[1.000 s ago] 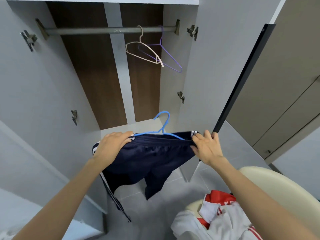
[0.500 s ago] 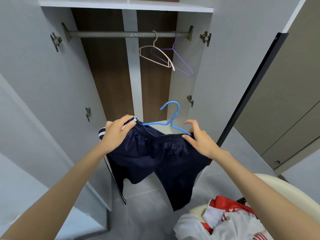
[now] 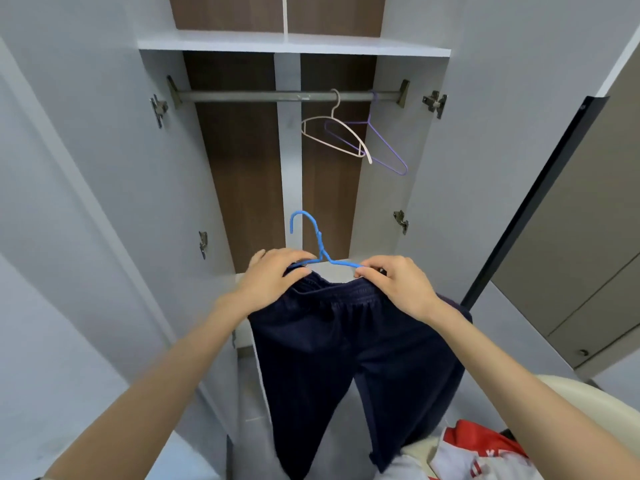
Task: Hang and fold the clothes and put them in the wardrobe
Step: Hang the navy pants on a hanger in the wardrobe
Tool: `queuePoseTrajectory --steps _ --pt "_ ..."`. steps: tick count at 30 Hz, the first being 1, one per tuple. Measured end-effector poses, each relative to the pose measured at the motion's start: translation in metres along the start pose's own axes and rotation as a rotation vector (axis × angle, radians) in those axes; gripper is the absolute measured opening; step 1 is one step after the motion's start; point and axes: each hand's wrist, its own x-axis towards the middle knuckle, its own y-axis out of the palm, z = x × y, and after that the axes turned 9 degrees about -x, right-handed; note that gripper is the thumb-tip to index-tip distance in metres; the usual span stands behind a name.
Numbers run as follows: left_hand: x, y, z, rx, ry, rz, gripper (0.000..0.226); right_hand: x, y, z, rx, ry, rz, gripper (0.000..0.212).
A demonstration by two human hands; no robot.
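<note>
Red-and-white clothes (image 3: pixel 485 452) lie heaped on a cream chair (image 3: pixel 571 393) at the lower right of the frame, waiting their turn. Just beyond them, at centre, navy shorts (image 3: pixel 346 358) hang legs down from a blue hanger (image 3: pixel 320 242) held in both hands. The left hand (image 3: pixel 273 282) curls its fingers over the left arm of the hanger and the waistband together. The right hand (image 3: pixel 398 289) pinches the right tip against the cloth. Both hands sit about level, with the left nearer the neck of the hook. The hook stands upright above them, its opening turned to the left. Further in and higher, the rail (image 3: pixel 259 96) runs left to right across the wardrobe, parallel to the hanger's arms, so I judge the coming move to be a straight lift up and forward. A bare stretch of rail lies above the hook, left of a white hanger (image 3: pixel 334 133) and a purple hanger (image 3: pixel 384 147). A white shelf (image 3: pixel 294 43) caps the space at top. Half a second ago the shorts were bunched and askew, the hanger tilted and the right hand looser on it; now the waistband sits squarely and the legs fall straight.
</note>
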Motion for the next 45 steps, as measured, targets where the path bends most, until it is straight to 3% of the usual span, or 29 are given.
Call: queuePoseTrajectory --steps 5,10,15,21,32,40,45 --pt "0.005 -0.002 0.003 0.115 -0.043 -0.016 0.026 0.008 -0.004 0.001 -0.045 -0.011 0.052 0.02" --pt "0.038 -0.007 0.009 0.219 -0.024 -0.028 0.026 0.035 -0.016 -0.006 -0.242 -0.03 0.112 0.019" --pt "0.091 -0.012 0.027 0.279 0.05 -0.137 0.022 0.081 -0.021 -0.015 0.055 -0.028 0.186 0.025" --pt "0.161 -0.031 0.063 0.024 -0.111 -0.321 0.041 0.162 -0.025 -0.029 0.33 0.067 0.123 0.025" --pt "0.274 -0.048 0.106 -0.353 -0.402 -0.326 0.045 0.324 -0.018 -0.036 0.583 0.139 0.154 0.024" --pt "0.312 -0.067 0.158 -0.36 -0.413 -0.398 0.039 0.418 0.007 -0.018 0.678 0.242 0.172 0.024" --pt "0.341 -0.104 0.192 -0.121 -0.302 -0.451 0.047 0.473 0.028 -0.009 0.731 0.3 0.083 0.021"
